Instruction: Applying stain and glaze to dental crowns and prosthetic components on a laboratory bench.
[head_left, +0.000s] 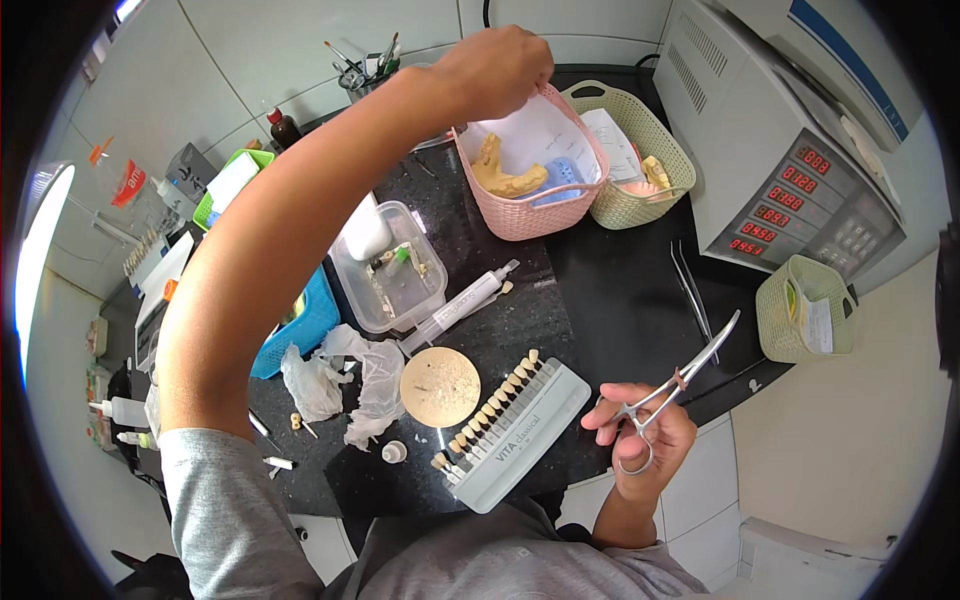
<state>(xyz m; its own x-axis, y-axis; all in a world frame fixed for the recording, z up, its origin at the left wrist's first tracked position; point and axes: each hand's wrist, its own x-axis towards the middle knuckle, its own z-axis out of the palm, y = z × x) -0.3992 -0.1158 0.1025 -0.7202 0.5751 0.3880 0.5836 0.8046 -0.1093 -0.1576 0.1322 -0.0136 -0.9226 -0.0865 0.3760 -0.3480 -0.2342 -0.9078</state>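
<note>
My left hand reaches across to the far side of a pink woven basket, its fingers curled closed at the back rim; the fingertips are partly hidden. Inside that basket lie a yellow dental cast, a blue impression piece and a written paper sheet. On the right, my right hand holds curved hemostat forceps by the finger rings, tips pointing up and away. A small pinkish-brown piece sits at the forceps' shank.
A tooth shade guide lies before me, beside a round beige disc. Left of these are crumpled tissues, a large syringe and a clear tub. Tweezers, green baskets and a grey display unit stand right.
</note>
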